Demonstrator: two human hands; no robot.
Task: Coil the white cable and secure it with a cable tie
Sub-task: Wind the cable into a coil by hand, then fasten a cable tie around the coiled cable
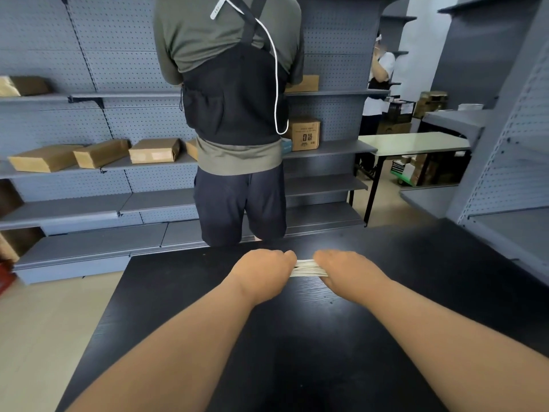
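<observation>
Cable (pixel 307 268) between left fingers (pixel 285 259), right fingers (pixel 323 258).

A black wood-grain surface (pixel 297 337) carries the work. Near its far edge a bundle of white cable (pixel 307 268) sits low over it. The left hand (pixel 264 272) has a grip on the cable's left end and the right hand (pixel 347 272) on its right end. Whether the cable touches the surface is unclear.

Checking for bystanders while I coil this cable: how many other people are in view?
2. A person in olive stands just beyond the black table, back turned, facing the shelves; a person in white stands farther back right. Shelving may hide more.
</observation>
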